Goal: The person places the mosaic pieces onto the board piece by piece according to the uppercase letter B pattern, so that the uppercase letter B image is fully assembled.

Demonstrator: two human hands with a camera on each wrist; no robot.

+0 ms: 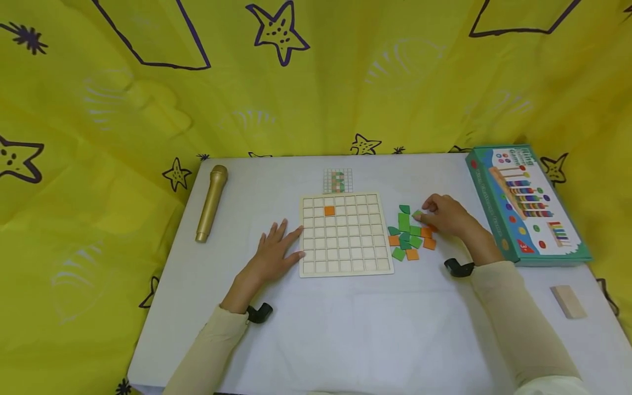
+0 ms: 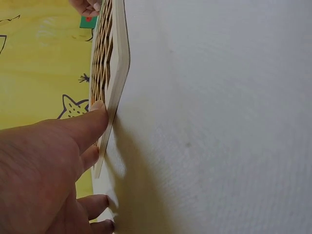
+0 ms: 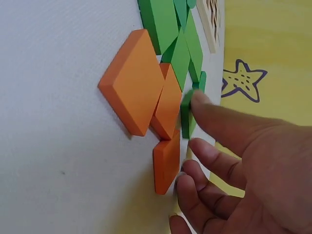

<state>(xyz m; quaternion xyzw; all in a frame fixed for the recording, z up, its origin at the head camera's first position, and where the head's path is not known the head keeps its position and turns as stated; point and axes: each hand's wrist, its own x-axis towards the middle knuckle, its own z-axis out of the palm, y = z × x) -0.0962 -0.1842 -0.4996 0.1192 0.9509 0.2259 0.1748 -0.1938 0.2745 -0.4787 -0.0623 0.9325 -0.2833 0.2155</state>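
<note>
My left hand (image 1: 271,257) lies spread at the left edge of a wooden grid board (image 1: 340,269), its thumb and a finger touching the frame; the left wrist view shows the thumb on the rim. One orange square tile (image 1: 329,210) sits in an upper compartment of the board. On the right, my right hand (image 1: 446,215) pinches a green tile (image 3: 187,114) between thumb and index finger at the edge of a loose pile. Several green tiles (image 1: 404,222) and orange tiles (image 1: 412,254) lie in that pile, some overlapping. My right fingers partly cover an orange tile.
A small pattern card (image 1: 338,180) lies behind the board. At the far left is a gold microphone (image 1: 212,203). A boxed toy (image 1: 530,206) occupies the right back, with a wooden block (image 1: 568,302) in front of it. Yellow cloth (image 1: 316,99) hangs behind the white table (image 1: 336,340).
</note>
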